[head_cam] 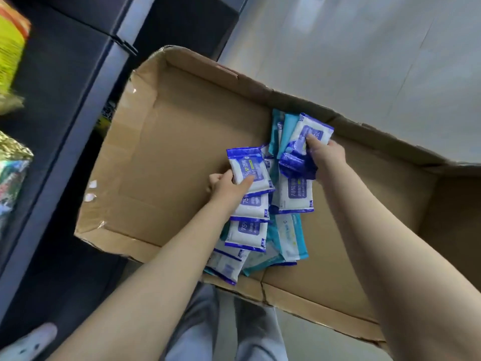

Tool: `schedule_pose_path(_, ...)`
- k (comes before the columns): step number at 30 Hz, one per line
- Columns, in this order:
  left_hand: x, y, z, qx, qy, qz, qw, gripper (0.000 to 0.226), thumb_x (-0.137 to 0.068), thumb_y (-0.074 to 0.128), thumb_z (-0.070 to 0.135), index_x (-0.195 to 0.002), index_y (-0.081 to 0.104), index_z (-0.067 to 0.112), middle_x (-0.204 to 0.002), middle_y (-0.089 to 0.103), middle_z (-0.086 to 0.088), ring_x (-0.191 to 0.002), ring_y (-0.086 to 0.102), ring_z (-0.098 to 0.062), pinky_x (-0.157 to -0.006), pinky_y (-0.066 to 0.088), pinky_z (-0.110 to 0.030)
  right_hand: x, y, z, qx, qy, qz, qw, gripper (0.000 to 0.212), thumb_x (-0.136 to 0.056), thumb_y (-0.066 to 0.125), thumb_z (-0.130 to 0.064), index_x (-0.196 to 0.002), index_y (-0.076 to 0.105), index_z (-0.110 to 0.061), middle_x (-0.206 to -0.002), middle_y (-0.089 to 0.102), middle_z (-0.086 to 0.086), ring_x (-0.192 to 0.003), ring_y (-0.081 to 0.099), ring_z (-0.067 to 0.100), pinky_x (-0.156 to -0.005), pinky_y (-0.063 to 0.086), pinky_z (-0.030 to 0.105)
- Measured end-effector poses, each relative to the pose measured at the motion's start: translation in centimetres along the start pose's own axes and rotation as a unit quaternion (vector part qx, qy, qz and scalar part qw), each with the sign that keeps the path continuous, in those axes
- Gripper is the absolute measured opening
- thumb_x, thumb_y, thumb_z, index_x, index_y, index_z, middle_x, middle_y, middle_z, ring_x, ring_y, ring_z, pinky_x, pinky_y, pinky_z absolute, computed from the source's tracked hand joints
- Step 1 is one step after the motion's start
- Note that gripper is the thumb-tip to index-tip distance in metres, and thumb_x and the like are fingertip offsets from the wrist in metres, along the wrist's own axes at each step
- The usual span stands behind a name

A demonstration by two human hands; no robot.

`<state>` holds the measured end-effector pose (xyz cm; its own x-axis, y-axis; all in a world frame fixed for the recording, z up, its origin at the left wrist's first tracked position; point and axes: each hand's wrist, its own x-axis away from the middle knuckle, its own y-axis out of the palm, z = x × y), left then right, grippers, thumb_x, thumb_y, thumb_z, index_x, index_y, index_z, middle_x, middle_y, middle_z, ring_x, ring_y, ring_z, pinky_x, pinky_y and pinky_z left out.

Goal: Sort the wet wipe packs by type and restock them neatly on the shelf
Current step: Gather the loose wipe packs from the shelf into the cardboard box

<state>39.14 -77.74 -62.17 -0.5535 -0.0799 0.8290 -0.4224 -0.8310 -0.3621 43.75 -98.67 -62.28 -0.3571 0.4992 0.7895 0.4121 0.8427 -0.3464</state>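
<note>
Left grip (229,185) pinched one blue pack (247,169) inside the cardboard box (169,142); right grip (326,152) pinched a blue bunch (307,142) by the box's far wall. Best was to take only blue ones, leave the teal packs (288,127) in the box, and keep edges lined up.

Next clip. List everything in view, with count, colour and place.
Box: one, brown cardboard, open, centre, beside the shelf.
Blue packs: at least six, blue and white, in the box's right half.
Teal packs: at least three, teal, mixed among the blue packs.
Shelf: one, dark, left side.
Shelf goods: a few, yellow-green and mixed colours, blurred, far left.
Floor: pale, top right.
Shoe: one, white, bottom left.
Trousers: grey, bottom centre.
Left hand: grips one blue pack, box centre.
Right hand: grips a blue pack, top of the pile.
</note>
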Motion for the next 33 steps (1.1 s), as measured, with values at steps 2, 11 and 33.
schedule_pose_path(2, -0.4, -0.9, 0.2, -0.028, 0.01, -0.043, 0.999, 0.033, -0.09, 0.06, 0.055, -0.115, 0.054, 0.035, -0.128, 0.035, 0.002, -0.122, 0.037, -0.018, -0.111, 0.034, -0.039, -0.3, -0.4, -0.8, 0.052, -0.02, 0.012, 0.998, 0.031, -0.084, 0.074, -0.043, -0.103, 0.063, -0.021, -0.109, 0.071, 0.003, -0.094, 0.07, 0.023, -0.088, 0.058, 0.043)
schedule_pose_path(11, 4.9, -4.7, 0.9, 0.104, 0.02, -0.032, 0.994, 0.066, -0.098, 0.052, 0.046, -0.154, 0.029, 0.02, -0.158, 0.031, -0.002, -0.138, 0.037, -0.016, -0.107, 0.031, -0.028, 8.0, -4.2, -0.5, 0.018, -0.029, -0.032, 0.999, 0.049, -0.102, 0.049, -0.042, -0.144, 0.047, -0.017, -0.137, 0.054, -0.003, -0.101, 0.052, 0.008, -0.08, 0.039, 0.027)
schedule_pose_path(33, 53.7, -34.5, -3.6, 0.411, 0.283, 0.28, 0.82, 0.025, -0.101, 0.046, 0.041, -0.123, 0.057, 0.034, -0.127, 0.063, 0.009, -0.117, 0.059, -0.012, -0.098, 0.048, -0.033, 59.6, -3.5, -14.9, 0.108, -0.45, -0.392, 0.795, 0.033, -0.098, 0.053, -0.049, -0.125, 0.062, -0.032, -0.122, 0.065, -0.015, -0.117, 0.059, 0.01, -0.102, 0.045, 0.035)
